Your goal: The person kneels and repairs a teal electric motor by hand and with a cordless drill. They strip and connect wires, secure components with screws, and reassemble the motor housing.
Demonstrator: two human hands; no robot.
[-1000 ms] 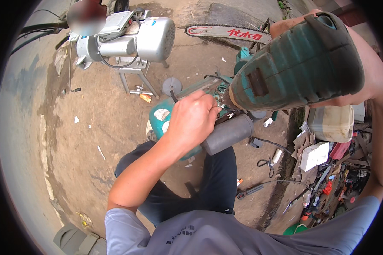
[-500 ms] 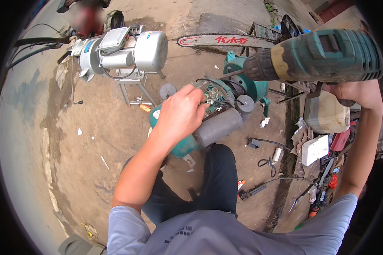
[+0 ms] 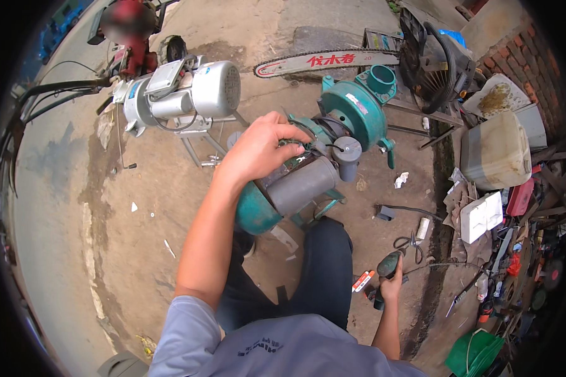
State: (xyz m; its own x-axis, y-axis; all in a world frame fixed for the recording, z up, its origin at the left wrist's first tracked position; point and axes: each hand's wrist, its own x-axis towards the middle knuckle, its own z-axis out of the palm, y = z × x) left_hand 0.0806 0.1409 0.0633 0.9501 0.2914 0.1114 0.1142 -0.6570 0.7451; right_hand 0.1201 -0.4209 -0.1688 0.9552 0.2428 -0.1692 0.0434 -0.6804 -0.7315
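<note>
Between my knees and the chainsaw stands a green electric water pump (image 3: 358,113) with a grey cylindrical capacitor housing (image 3: 300,187) on its motor. My left hand (image 3: 267,146) is at the pump's open wiring box, its thumb and fingers pinched together over the wires. Whatever lies between those fingertips is hidden. Down by my right knee, low near the floor, my right hand (image 3: 391,286) grips a green power drill (image 3: 390,265), seen foreshortened from behind. A smaller grey capped cylinder (image 3: 346,152) sits beside the wiring box.
A chainsaw (image 3: 437,66) lies on a low stand beyond the pump. At the far left is a silver electric motor (image 3: 201,88) on a metal frame. Scissors (image 3: 410,246) lie near the drill. A plastic jug (image 3: 497,151), white box (image 3: 481,217) and scattered tools line the right.
My right hand has lowered the drill from beside the pump, where its bit pointed at the pump, to beside my right knee. My left hand stays at the wiring box.
</note>
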